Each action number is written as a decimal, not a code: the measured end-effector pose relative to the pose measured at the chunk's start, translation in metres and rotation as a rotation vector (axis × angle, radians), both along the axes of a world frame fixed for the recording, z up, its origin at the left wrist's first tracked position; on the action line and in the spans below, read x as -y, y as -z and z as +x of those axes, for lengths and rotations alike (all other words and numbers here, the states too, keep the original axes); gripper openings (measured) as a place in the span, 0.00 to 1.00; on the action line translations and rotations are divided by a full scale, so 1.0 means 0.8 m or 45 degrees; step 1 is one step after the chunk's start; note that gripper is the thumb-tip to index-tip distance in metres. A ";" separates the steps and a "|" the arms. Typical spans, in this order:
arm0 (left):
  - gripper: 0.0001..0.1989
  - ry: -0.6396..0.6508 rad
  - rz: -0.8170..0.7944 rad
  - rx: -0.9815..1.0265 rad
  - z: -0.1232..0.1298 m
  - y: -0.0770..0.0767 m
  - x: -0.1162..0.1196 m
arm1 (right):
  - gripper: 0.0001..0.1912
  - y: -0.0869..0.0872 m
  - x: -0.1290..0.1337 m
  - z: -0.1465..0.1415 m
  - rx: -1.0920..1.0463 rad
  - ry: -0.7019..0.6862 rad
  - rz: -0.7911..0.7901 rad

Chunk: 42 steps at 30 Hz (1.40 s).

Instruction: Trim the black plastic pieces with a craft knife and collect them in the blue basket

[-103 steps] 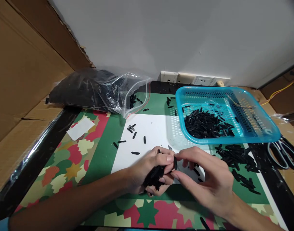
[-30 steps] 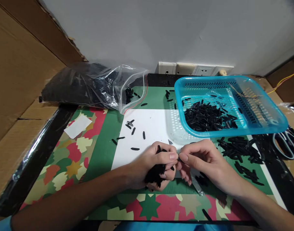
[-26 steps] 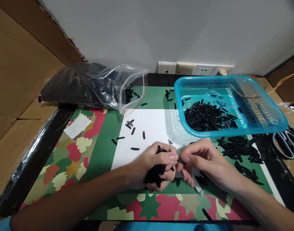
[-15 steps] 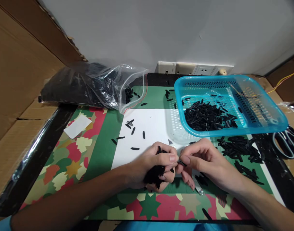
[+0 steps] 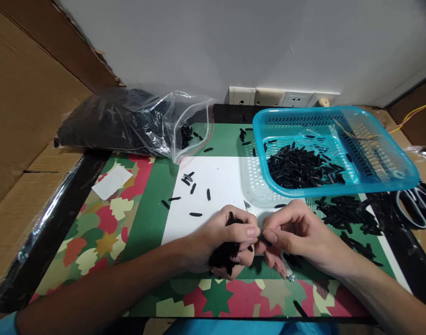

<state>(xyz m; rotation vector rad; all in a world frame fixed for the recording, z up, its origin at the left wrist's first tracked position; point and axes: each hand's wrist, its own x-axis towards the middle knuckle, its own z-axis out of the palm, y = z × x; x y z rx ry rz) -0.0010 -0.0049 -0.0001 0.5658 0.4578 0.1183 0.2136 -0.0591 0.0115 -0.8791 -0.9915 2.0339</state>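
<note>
My left hand (image 5: 230, 239) is closed around a clump of small black pieces (image 5: 223, 255). Its thumb and forefinger also pinch one end of a single black piece (image 5: 264, 239). The thumb and forefinger of my right hand (image 5: 291, 232) are closed on that same piece from the right, while its other fingers curl below. A craft knife (image 5: 248, 206) lies partly hidden under my hands, its pointed blade showing between them. Loose black pieces (image 5: 195, 214) are scattered over the white sheet (image 5: 223, 172) to the left.
A blue basket (image 5: 338, 191) holding many black pieces stands at the back right. Black piles (image 5: 349, 214) and scissors (image 5: 413, 209) lie nearer on that side. At the back left rests an open clear bag (image 5: 129, 121) of black pieces. A paper scrap (image 5: 111, 182) lies left.
The black piece between my fingertips has tilted slightly, and more of it shows. Both hands have otherwise barely moved.
</note>
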 end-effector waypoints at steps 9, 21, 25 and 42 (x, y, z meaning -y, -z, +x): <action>0.18 0.035 0.028 0.024 -0.001 0.004 0.002 | 0.14 0.003 0.000 0.001 -0.044 -0.038 -0.008; 0.20 0.049 0.029 0.023 0.000 0.000 0.001 | 0.13 -0.004 0.000 0.001 0.001 -0.072 0.017; 0.21 0.071 0.035 0.001 0.002 -0.002 0.001 | 0.09 -0.003 -0.001 0.000 0.008 -0.076 0.026; 0.23 0.138 0.134 -0.055 -0.002 -0.004 0.001 | 0.07 -0.003 0.004 0.003 0.095 -0.124 0.059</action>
